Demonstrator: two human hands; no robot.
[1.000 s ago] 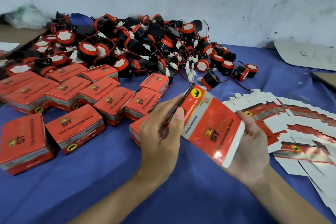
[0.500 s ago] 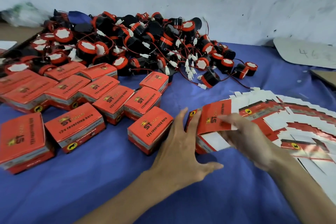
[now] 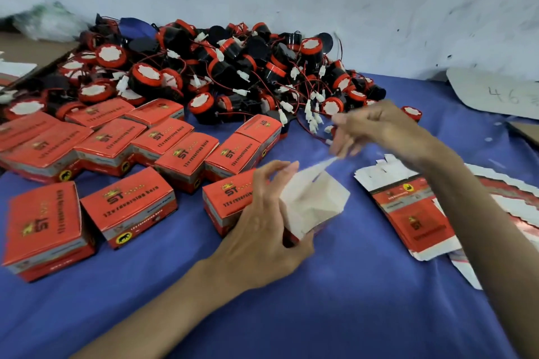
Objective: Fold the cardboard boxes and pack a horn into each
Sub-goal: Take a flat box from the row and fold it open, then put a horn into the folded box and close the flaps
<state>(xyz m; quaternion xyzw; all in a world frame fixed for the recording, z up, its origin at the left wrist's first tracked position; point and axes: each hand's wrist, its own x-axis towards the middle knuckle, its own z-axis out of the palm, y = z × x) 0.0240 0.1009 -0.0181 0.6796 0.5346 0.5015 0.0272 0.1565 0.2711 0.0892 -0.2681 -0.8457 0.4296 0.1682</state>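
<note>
Horns (image 3: 221, 67) behind boxes (image 3: 128, 204); flat cartons (image 3: 414, 213) apparently right.

I saw even, soft, fairly bright lighting, no clear single source. Shadows were faint: a soft dark patch on the blue cloth (image 3: 335, 300) just under the left hand (image 3: 262, 230). The right hand (image 3: 376, 128) was smeared with motion blur, its fingers indistinct. Mild glare sat on the glossy flat cartons (image 3: 414, 213) right of the left hand. Wide-angle bending showed toward the frame edges. The horn pile (image 3: 221, 67) behind the left hand looked soft, and the whole picture was slightly mushy.
</note>
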